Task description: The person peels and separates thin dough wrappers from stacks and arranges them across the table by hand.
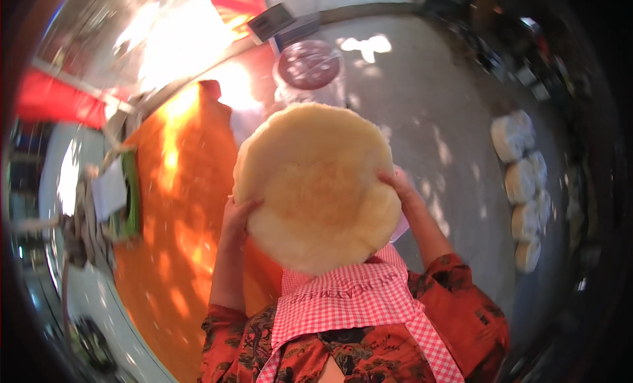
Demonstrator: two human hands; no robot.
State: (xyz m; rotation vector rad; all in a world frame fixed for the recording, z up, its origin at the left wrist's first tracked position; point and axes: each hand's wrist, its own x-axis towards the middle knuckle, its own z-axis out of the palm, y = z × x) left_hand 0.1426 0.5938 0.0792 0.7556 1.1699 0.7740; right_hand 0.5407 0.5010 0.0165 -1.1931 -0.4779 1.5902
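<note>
A large round flatbread (321,185), pale golden with a browner patch near its middle, is raised in front of my chest. My left hand (240,212) grips its left edge, with the thumb lying over the top face. On the opposite side my right hand (398,182) holds the rim, thumb also on top. Most of the fingers are hidden beneath the bread. Behind its lower edge shows the red-and-white checked apron (341,294) that I wear, which bears writing.
An orange-covered table (173,224) extends along my left, with a green object (131,195) and a white sheet (109,190) at its edge. Ahead stands a round reddish-brown object (310,64), blurred. Several whitish bundles (521,180) line the right side of the grey floor (460,135).
</note>
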